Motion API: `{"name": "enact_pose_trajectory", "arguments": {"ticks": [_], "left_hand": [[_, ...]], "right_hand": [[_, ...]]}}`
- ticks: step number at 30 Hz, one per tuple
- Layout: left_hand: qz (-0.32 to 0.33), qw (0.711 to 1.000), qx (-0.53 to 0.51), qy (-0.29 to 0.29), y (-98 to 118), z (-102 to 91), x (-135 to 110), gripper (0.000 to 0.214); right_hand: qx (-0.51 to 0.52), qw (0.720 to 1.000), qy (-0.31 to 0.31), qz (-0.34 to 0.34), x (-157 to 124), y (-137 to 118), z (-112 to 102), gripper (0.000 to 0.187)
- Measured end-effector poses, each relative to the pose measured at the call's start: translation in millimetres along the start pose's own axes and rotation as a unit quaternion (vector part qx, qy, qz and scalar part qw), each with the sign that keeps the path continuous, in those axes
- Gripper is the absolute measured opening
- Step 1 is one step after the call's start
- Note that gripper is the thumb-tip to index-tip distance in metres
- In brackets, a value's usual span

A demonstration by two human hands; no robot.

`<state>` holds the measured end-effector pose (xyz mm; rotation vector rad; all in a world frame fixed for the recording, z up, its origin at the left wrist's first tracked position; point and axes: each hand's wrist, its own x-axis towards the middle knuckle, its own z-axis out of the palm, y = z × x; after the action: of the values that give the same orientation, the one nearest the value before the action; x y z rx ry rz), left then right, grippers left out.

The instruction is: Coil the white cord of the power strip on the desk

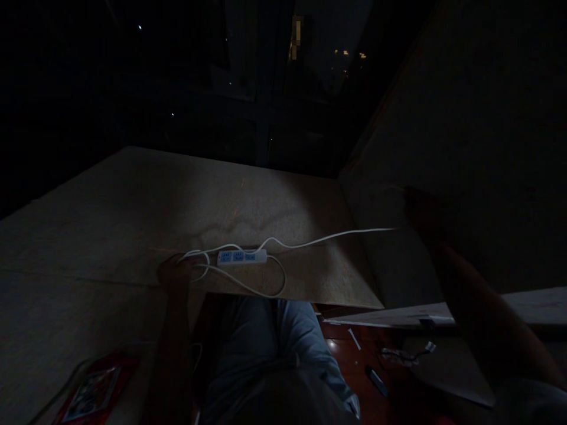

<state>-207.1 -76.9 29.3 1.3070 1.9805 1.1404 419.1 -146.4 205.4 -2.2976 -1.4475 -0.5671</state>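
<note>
A white power strip (pixel 242 257) with blue sockets lies on a pale board (pixel 133 200) near its front edge. Its white cable (pixel 310 241) loops beside it and runs off to the right. My left hand (pixel 175 273) rests at the board's edge with its fingers closed on the looped cable at the strip's left end. My right hand (pixel 423 209) is raised at the right, against an upright board (pixel 487 147), where the cable's far end leads. It is dark there, so its fingers are hard to make out.
A red printed package (pixel 95 389) lies at the lower left. The dark wooden floor (pixel 349 354) at the lower right carries small bits, a dark marker (pixel 376 381) and a short wire. A flat panel (pixel 443 316) lies at the right. Dark windows stand behind.
</note>
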Motion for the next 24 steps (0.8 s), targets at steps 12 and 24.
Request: {"name": "enact_pose_trajectory", "arguments": {"ticks": [12,24], "left_hand": [[-0.117,0.92,-0.267,-0.262,73,44.4,-51,0.046],[-0.135,0.811,-0.425,-0.379,95,82.9,-105,0.048]], "right_hand": [[0.313,0.947,-0.064,-0.021,-54,-47,82,0.036],[0.356,0.921,-0.135,0.079,-121,-88,145,0.039]]}}
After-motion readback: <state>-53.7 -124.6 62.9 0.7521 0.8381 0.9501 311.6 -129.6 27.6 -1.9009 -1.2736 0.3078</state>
